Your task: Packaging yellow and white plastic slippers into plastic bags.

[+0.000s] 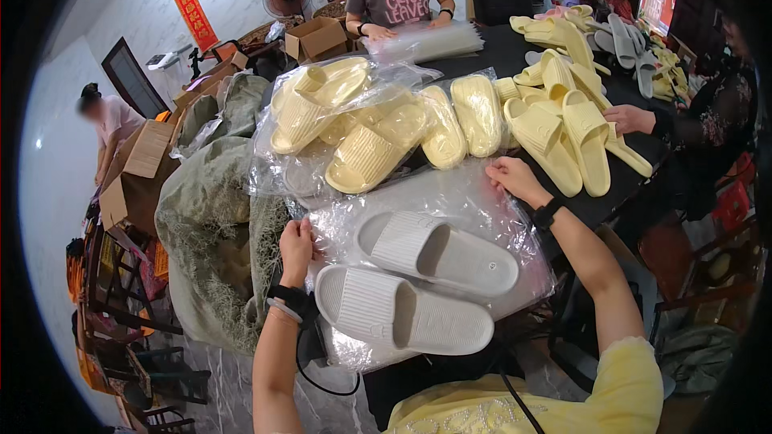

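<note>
A pair of grey slides (438,257) lies side by side on a stack of clear plastic bags (450,193) in front of me, toes to the left. My left hand (297,252) is closed at the left edge of the bags, its fingers curled on the plastic. At the far right corner my right hand (515,180) pinches the plastic between thumb and fingers. Just beyond the bags, yellow slides (366,157) in clear bags lie heaped. Loose yellow slides (563,133) are piled to their right.
A green woven sack (201,225) bulges at the left beside cardboard boxes (141,157). Across the black table (494,48), a person handles a stack of clear bags (426,42). Another person's hand (630,119) touches the loose yellow slides at right. Grey slides (623,42) lie farther back.
</note>
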A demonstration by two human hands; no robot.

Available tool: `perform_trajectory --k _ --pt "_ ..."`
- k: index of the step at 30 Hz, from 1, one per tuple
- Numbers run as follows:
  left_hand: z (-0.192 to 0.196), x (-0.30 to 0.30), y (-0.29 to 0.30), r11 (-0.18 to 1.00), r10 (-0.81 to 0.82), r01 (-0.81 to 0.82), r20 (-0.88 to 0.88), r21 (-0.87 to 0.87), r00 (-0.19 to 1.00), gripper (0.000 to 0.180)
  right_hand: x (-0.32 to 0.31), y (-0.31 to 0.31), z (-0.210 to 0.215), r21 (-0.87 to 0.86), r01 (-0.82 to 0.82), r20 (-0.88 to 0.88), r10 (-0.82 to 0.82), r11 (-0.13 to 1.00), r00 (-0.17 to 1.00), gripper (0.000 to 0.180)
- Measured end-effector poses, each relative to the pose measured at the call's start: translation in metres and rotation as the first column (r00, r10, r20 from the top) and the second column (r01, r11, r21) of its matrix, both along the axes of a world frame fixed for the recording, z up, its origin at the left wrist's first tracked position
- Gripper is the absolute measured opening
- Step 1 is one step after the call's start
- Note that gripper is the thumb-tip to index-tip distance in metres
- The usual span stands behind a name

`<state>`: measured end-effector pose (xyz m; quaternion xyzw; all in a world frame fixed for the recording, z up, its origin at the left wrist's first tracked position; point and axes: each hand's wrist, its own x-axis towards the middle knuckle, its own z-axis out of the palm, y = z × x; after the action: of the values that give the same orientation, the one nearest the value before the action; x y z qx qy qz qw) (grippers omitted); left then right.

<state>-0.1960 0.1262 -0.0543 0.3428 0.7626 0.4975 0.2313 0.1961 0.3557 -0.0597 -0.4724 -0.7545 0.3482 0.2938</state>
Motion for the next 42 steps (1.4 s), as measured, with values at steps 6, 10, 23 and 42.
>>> perform_trajectory --k 6,10,23,42 --pt "0.036 0.025 -0.051 0.977 -0.207 0.181 0.301 0.112 0.931 0.044 0.066 -0.043 0.026 -0.11 0.056 -0.085 -0.066 0.992 0.994 0.03" --pt "0.045 0.052 -0.117 0.985 -0.158 0.168 0.186 -0.041 0.97 0.044 0.084 -0.112 0.044 -0.083 0.064 -0.009 -0.065 0.994 0.998 0.03" --pt "0.004 0.119 -0.168 0.992 -0.015 0.007 -0.059 -0.128 0.998 0.033 0.062 -0.17 0.008 0.093 0.277 0.021 -0.28 0.956 0.96 0.013" --pt "-0.001 0.163 -0.16 0.987 0.065 -0.144 -0.635 -0.073 0.77 0.053 0.018 -0.201 0.095 0.279 -0.047 0.172 -0.002 0.959 0.985 0.036"
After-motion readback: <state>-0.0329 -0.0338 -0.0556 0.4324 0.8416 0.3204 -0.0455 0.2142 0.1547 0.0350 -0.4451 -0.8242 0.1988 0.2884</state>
